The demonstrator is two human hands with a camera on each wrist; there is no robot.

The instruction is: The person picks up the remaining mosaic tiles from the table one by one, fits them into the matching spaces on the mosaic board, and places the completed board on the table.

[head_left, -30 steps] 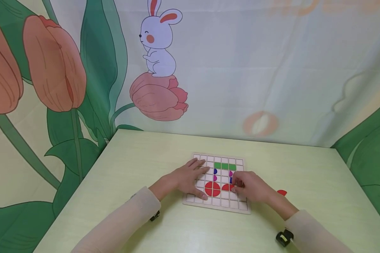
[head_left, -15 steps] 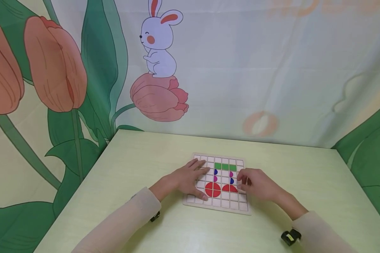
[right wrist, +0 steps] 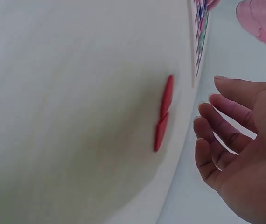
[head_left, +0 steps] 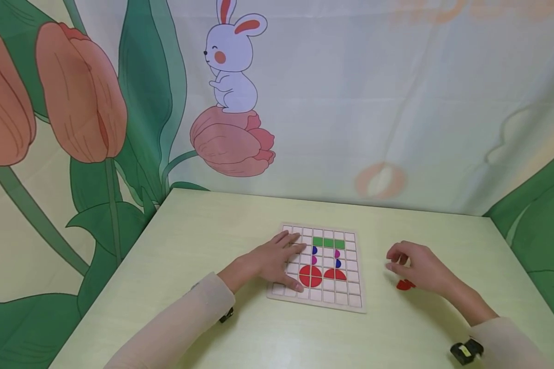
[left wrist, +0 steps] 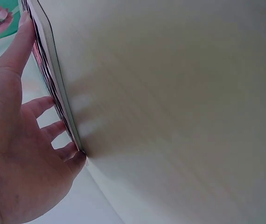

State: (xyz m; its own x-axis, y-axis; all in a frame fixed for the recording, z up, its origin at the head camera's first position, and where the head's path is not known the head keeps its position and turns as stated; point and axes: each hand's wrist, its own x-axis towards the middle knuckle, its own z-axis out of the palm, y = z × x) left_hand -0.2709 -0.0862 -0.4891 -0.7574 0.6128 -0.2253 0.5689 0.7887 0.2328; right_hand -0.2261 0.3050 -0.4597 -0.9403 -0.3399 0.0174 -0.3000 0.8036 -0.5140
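Observation:
A square wooden grid board lies on the table, holding coloured pieces in its cells. These are green squares, small blue and magenta half-rounds, a full red circle of quarter pieces and a red half circle. My left hand rests on the board's left side with fingers spread. To the right of the board hovers my right hand, fingers loosely bent and nothing between them. Two loose red quarter pieces lie on the table under it, partly covered by the hand in the head view.
The pale table extends around the board to a back edge. Behind it hangs a curtain printed with tulips and a rabbit. A dark wrist camera sits by the right sleeve.
My right hand has left the board's right side, where the red half circle and blue half-round lie, and moved right above the loose red pieces. The left hand stays in place.

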